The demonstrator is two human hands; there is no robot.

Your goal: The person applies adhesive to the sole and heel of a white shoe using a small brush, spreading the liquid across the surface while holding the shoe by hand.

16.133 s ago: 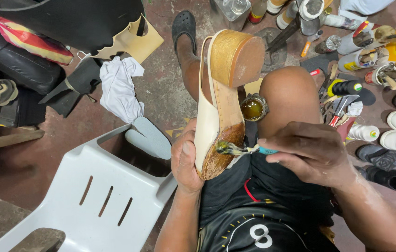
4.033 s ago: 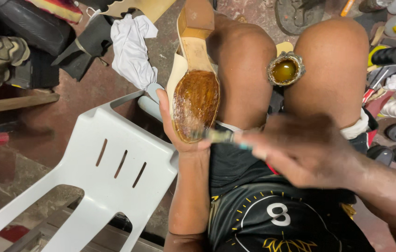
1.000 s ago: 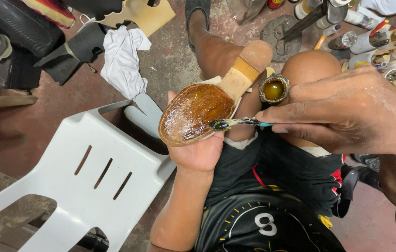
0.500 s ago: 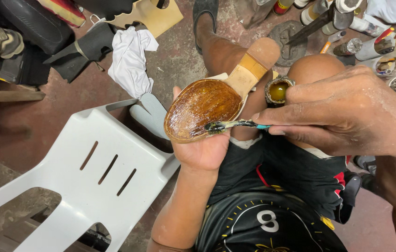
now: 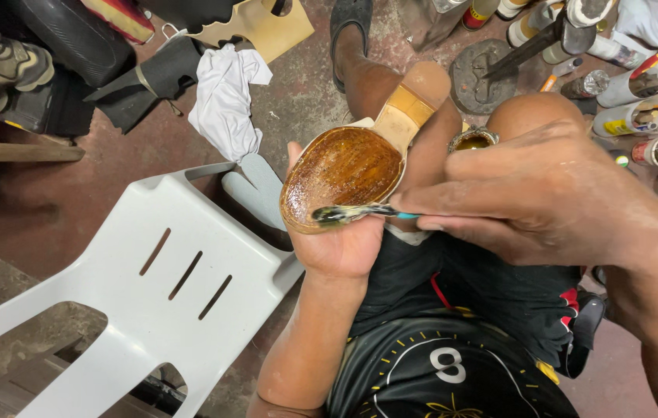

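My left hand [image 5: 338,241] cradles a cream high-heeled shoe [image 5: 352,162] turned sole up; the front of the sole is coated in glossy brown glue and the block heel [image 5: 415,97] points away from me. My right hand [image 5: 534,193] pinches a small brush [image 5: 356,212] with a teal handle, its glue-laden bristles touching the near edge of the sole. A small open tin of glue [image 5: 471,140] sits between my knees, just right of the shoe.
A white plastic chair [image 5: 151,286] lies tipped at the left. A white rag [image 5: 224,93], black shoe parts and a tan cut-out lie on the reddish floor beyond. Bottles, tubes, a metal last stand [image 5: 491,66] and tools crowd the upper right.
The shoe has been turned and tilted so the glued sole faces me more. The brush has shifted slightly along the sole's near edge; my right hand stays over the knee.
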